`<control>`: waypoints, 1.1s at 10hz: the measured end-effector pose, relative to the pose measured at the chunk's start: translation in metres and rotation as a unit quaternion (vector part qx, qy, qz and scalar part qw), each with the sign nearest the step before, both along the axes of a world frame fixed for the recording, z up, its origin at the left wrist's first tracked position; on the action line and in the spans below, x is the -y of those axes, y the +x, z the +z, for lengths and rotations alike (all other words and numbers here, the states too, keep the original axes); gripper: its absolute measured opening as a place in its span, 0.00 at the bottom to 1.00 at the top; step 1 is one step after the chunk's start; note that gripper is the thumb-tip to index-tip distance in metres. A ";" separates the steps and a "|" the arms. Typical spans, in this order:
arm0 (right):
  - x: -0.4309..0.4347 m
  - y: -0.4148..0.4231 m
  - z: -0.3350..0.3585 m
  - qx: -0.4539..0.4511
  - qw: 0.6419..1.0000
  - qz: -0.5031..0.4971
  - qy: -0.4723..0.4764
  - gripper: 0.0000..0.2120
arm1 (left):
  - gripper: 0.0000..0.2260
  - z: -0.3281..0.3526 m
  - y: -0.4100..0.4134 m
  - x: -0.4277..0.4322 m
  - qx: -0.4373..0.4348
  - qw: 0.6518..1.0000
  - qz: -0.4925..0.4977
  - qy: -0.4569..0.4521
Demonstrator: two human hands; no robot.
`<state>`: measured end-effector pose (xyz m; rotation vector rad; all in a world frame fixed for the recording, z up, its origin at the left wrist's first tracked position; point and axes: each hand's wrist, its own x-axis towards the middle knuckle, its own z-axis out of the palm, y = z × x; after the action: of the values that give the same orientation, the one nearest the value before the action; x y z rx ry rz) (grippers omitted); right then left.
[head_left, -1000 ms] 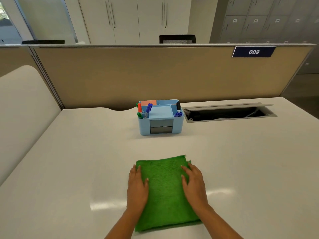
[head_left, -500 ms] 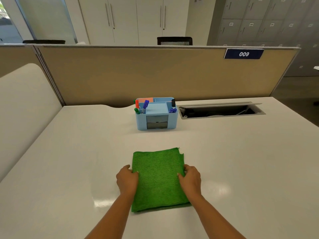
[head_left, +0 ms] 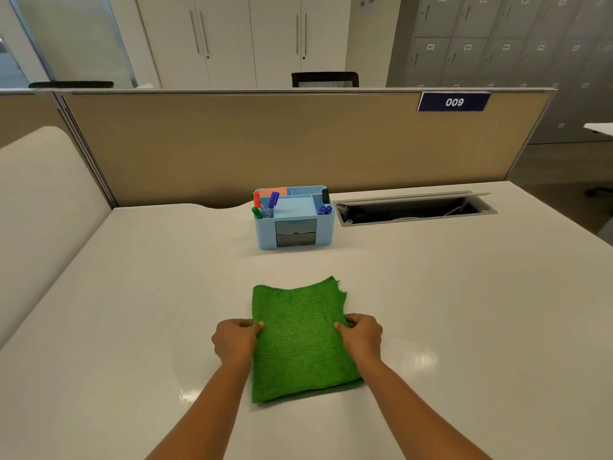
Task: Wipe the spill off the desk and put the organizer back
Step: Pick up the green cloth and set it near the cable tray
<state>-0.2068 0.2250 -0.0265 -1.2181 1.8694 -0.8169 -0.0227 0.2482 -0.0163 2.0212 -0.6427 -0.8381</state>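
Observation:
A folded green cloth (head_left: 300,340) lies flat on the white desk (head_left: 464,310) in front of me. My left hand (head_left: 236,338) pinches its left edge, fingers curled around the fabric. My right hand (head_left: 362,335) grips the right edge the same way. Behind the cloth stands a light blue organizer (head_left: 293,218) with several markers, a pink note pad and two grey drawers. I see no clear spill on the desk surface.
An open cable tray (head_left: 414,210) is sunk into the desk right of the organizer. A tan partition (head_left: 298,144) with a "009" sign (head_left: 453,101) closes the back. A curved white divider (head_left: 43,207) runs along the left side.
My hands went from lying flat on the cloth to gripping its side edges with curled fingers. The cloth has slid slightly away from me, toward the organizer.

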 end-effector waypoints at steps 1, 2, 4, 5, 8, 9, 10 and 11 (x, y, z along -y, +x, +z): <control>-0.001 0.002 0.004 0.013 1.000 -0.007 -0.020 0.11 | 0.13 0.004 0.000 -0.002 -0.012 1.000 0.002 -0.024; -0.003 0.001 0.011 0.025 0.999 -0.013 -0.039 0.11 | 0.11 0.011 -0.001 -0.005 -0.021 0.999 0.004 -0.042; 0.001 -0.018 0.030 0.033 0.997 -0.032 -0.068 0.13 | 0.12 0.032 -0.009 0.004 -0.050 0.996 -0.022 -0.077; 0.008 -0.037 0.043 0.029 0.996 -0.042 -0.071 0.14 | 0.13 0.042 -0.026 0.013 -0.062 0.993 -0.044 -0.090; 0.064 -0.151 0.075 -0.004 0.994 -0.068 -0.089 0.17 | 0.13 0.064 -0.133 0.076 -0.113 0.983 -0.086 -0.118; 0.090 -0.197 0.081 -0.019 0.993 -0.068 -0.095 0.17 | 0.14 0.069 -0.181 0.104 -0.111 0.982 -0.095 -0.124; 0.120 -0.249 0.085 -0.035 0.992 -0.073 -0.098 0.17 | 0.14 0.069 -0.234 0.136 -0.109 0.981 -0.101 -0.126; 0.149 -0.298 0.084 -0.036 0.991 -0.083 -0.098 0.17 | 0.14 0.066 -0.283 0.168 -0.101 0.982 -0.106 -0.123</control>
<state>-0.5046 0.0760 0.0577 -1.2352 2.0067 -1.0807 -0.3060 0.0802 0.0495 1.6413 -0.8122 -1.0218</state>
